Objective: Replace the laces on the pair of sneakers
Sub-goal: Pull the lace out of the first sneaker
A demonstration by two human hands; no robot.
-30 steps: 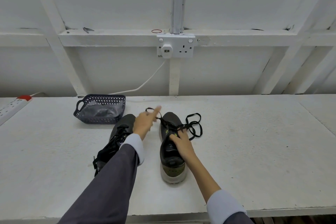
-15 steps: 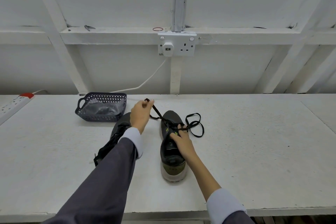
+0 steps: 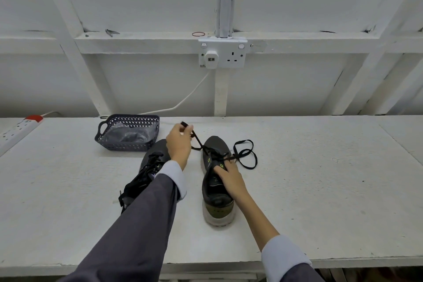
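Observation:
Two dark sneakers stand on the white bench, toes pointing away. The right sneaker [image 3: 216, 192] has an olive heel and a pale sole. My right hand [image 3: 229, 175] grips its collar and tongue beside the eyelets. My left hand [image 3: 179, 144] pinches one end of the black lace [image 3: 245, 155] and holds it up and to the left, taut from the front eyelets. The lace's other end lies in loose loops to the shoe's right. The left sneaker [image 3: 148, 162] is partly hidden under my left forearm, with its black laces hanging loose.
A dark perforated basket [image 3: 128, 133] holding clear plastic packets stands behind the left sneaker. A white power strip [image 3: 16, 130] lies at the far left. A wall socket [image 3: 222, 52] with a plug and white cable sits above the bench's back edge.
My left hand has taken hold of the lace end and drawn it up and leftward, away from the right sneaker. My right hand has stayed on the shoe.

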